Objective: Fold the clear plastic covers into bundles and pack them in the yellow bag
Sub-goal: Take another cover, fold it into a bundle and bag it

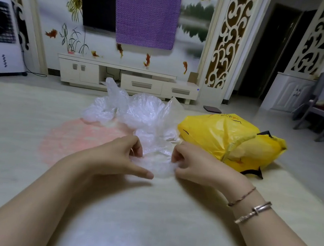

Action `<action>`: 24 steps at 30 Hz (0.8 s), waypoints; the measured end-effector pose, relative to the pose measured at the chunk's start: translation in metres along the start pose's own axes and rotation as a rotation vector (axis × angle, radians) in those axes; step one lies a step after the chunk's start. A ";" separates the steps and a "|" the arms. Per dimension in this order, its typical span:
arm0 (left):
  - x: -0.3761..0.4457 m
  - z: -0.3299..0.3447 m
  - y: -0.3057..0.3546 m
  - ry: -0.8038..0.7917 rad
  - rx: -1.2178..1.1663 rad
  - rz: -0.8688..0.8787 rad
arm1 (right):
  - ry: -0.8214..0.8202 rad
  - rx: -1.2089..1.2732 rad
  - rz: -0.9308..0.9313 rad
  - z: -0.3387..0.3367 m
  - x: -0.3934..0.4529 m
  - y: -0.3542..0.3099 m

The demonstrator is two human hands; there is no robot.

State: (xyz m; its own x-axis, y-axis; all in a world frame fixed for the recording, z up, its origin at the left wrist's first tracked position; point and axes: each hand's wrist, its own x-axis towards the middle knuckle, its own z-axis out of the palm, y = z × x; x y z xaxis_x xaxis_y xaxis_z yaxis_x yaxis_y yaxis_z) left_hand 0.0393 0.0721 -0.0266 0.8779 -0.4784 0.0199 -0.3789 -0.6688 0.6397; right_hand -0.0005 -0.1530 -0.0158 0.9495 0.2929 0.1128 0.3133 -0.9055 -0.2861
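your left hand point(119, 154) and right hand point(190, 164) sit at the centre of the frame, both pinching one clear cover point(154, 161) that lies on the pale surface point(148, 219) between them. the left thumb and curled fingers point(137, 148) nip the cover's left edge, with the forefinger stretched out low along its near rim. the right fingers point(175, 159) are curled round its right edge. neither hand is slack; each grasps the same sheet.

the cover runs left to right, its long axis stretched from one hand to the other, so it looks ready to be folded by bringing the two edges together across the middle. how many folds it already has, you cannot tell: the film is too thin and blurred to read.

just beyond the hands, toward the upper centre, the pile of covers point(134, 110) is heaped loosely, touching or overlapping the one you hold. the yellow bag point(228, 140) lies to the right of the pile, just beside your right hand and well apart from the left. so the right hand is the nearer one for packing. the bag's mouth is not plainly visible from here; it seems to face right, by the black handles point(251, 172).
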 end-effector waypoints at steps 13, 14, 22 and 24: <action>0.011 0.001 -0.004 0.295 -0.158 -0.050 | 0.303 0.334 0.324 0.016 0.016 0.004; 0.011 0.002 -0.003 0.299 -0.138 -0.069 | 0.320 0.289 0.329 0.019 0.017 0.005; 0.008 0.015 -0.001 0.428 0.346 -0.236 | 0.288 -0.094 0.361 0.028 0.020 0.002; 0.008 0.016 -0.003 0.439 0.415 -0.261 | 0.277 -0.154 0.362 0.028 0.020 0.001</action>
State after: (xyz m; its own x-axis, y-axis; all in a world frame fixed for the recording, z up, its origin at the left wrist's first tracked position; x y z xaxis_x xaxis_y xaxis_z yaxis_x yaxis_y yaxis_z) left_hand 0.0426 0.0611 -0.0404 0.9609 -0.0524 0.2718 -0.1413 -0.9373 0.3187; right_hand 0.0188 -0.1395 -0.0406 0.9499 -0.1237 0.2869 -0.0629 -0.9752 -0.2121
